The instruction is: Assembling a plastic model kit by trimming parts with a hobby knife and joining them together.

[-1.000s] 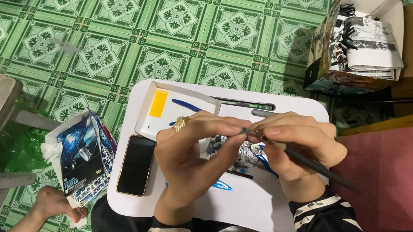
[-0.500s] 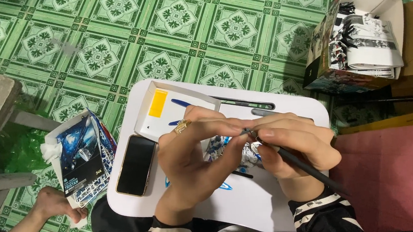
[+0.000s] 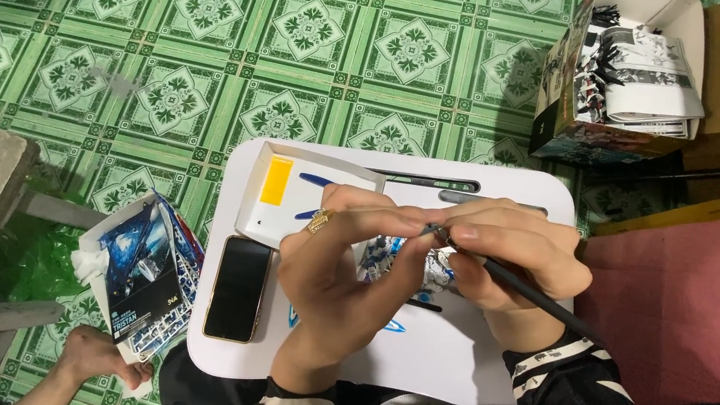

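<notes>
Over a white lap table (image 3: 408,359), my left hand (image 3: 340,274), with a gold ring on one finger, pinches a tiny grey model part (image 3: 436,233) at its fingertips. My right hand (image 3: 512,254) meets it there, also pinching the part, and holds a thin black tool (image 3: 533,296) that runs back over my wrist. Below the fingers a small white and blue model figure (image 3: 395,256) shows, partly hidden by both hands.
A black phone (image 3: 238,288) and a white box lid with a yellow piece (image 3: 276,184) lie on the table's left. A box of printed sheets (image 3: 145,278) stands on the floor at left, beside another person's foot (image 3: 87,357). An open carton (image 3: 627,75) sits at upper right.
Both hands have stayed together over the table; the fingertips shifted slightly around the small part. The foot and the boxes have not moved.
</notes>
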